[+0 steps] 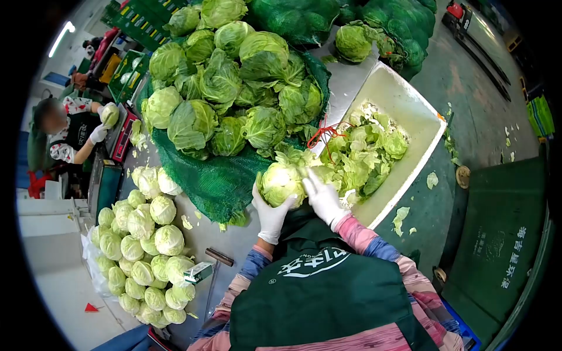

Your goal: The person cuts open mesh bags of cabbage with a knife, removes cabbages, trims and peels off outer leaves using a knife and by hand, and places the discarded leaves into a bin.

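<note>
My left hand, in a white glove, is wrapped round the lower left of a pale green cabbage. Loose outer leaves stick up along its far side. My right hand, also gloved, lies against the cabbage's right side with its fingers stretched out and slightly apart. Just beyond it, a white foam box contains torn cabbage leaves. A red string hangs over the box's near left edge. Untrimmed cabbages are heaped in an open green mesh bag ahead.
Trimmed cabbages are piled at the left, with a small green-and-white box and a dark-handled tool nearby. A co-worker holds a cabbage by a red scale. A large green bin stands right; leaves litter the floor.
</note>
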{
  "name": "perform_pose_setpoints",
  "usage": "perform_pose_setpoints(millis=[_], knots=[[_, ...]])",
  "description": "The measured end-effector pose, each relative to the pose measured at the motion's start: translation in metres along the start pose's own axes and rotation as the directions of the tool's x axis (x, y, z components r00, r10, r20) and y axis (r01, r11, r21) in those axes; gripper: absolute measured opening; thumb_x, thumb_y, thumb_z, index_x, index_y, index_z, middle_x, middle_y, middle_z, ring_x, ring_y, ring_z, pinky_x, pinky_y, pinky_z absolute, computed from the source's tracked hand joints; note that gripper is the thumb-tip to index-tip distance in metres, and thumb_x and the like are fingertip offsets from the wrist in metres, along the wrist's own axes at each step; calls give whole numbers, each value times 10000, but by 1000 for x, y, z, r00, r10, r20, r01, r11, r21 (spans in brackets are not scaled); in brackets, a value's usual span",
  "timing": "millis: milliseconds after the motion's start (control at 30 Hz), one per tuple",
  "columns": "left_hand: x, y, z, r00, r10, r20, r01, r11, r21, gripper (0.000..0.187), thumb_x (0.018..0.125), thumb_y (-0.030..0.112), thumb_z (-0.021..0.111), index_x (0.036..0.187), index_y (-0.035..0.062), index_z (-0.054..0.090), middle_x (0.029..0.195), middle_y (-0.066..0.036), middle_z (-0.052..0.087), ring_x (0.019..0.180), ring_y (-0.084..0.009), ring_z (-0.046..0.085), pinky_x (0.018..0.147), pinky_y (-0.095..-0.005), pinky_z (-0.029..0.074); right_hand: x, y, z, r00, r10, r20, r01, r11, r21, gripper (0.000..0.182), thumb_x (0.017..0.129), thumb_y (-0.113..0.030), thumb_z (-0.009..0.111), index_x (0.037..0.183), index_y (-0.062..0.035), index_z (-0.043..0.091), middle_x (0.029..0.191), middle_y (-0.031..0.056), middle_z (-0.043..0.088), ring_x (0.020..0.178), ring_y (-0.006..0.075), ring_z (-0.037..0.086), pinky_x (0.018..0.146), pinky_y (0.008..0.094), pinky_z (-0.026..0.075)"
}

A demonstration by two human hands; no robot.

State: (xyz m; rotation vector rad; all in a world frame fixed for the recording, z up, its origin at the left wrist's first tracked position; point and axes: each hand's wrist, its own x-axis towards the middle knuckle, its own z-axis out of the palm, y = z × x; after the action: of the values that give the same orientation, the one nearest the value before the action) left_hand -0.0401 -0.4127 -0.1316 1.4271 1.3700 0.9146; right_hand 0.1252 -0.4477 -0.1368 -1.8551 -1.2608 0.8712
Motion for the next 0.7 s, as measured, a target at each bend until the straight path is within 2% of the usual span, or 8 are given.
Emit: perform_pose_setpoints(millis=[33,67,167,233,267,367,433,700], knots=[[-2,17,-3,984,-178,15,175,943,-282,994,715,156,820,1483,117,190,1357,-177,344,1216,-307,453,1002,-416,451,7,18,6,994,89,-66,-65,950,304,449,974,-355,531,1336,-90,539,551,135,568,432,227,542,480,370,455],[-4,34,-8,939,-336,76,323,781,-534,944,758,98,784,1482,124,179,1372,-169,361,1206,-297,489,956,-411,506,20,65,6,961,201,-188,-133,938,319,393,972,-345,550,1270,-95,608,531,87,526,425,141,488,466,316,425],[-3,22,-20,945,-314,94,315,793,-522,908,789,33,738,1482,130,160,1375,-157,393,1181,-282,527,899,-406,550,18,71,0,966,225,-125,-210,970,122,459,974,-351,536,1379,-139,500,553,120,569,429,219,531,478,363,442],[-2,7,-19,973,-199,118,231,846,-480,946,755,58,779,1480,114,174,1382,-155,389,1222,-274,492,976,-408,496,7,22,-19,972,151,-179,-194,947,-255,580,967,-402,505,1482,-219,314,595,190,602,533,381,592,532,447,468],[-2,-3,-14,991,-85,107,120,916,-383,976,723,72,808,1476,95,188,1401,-163,361,1265,-264,451,1018,-389,454,10,2,-21,981,-182,-61,163,958,-238,664,965,-407,503,1519,-207,195,579,190,593,518,381,587,501,469,451],[-1,2,-10,992,-56,112,90,941,-328,1001,698,104,834,1472,78,201,1400,-160,325,1279,-255,422,1045,-381,421,14,-11,-20,940,-314,130,340,885,-319,630,969,-435,474,1504,-192,248,584,175,598,512,374,589,501,479,465],[-1,-1,-12,997,6,73,-2,999,-54,980,703,81,813,1466,57,197,1382,-143,388,1260,-248,450,1045,-383,418,17,-24,-21,918,-258,302,374,820,-434,615,969,-448,459,1494,-186,274,598,183,603,505,379,582,499,490,468],[-3,-8,-9,1000,9,24,-10,999,40,996,668,153,854,1437,33,233,1379,-141,357,1275,-247,424,1072,-372,377,30,-34,-18,948,-103,300,212,910,-357,526,974,-492,390,1410,-203,439,722,222,652,651,410,637,618,504,512]])
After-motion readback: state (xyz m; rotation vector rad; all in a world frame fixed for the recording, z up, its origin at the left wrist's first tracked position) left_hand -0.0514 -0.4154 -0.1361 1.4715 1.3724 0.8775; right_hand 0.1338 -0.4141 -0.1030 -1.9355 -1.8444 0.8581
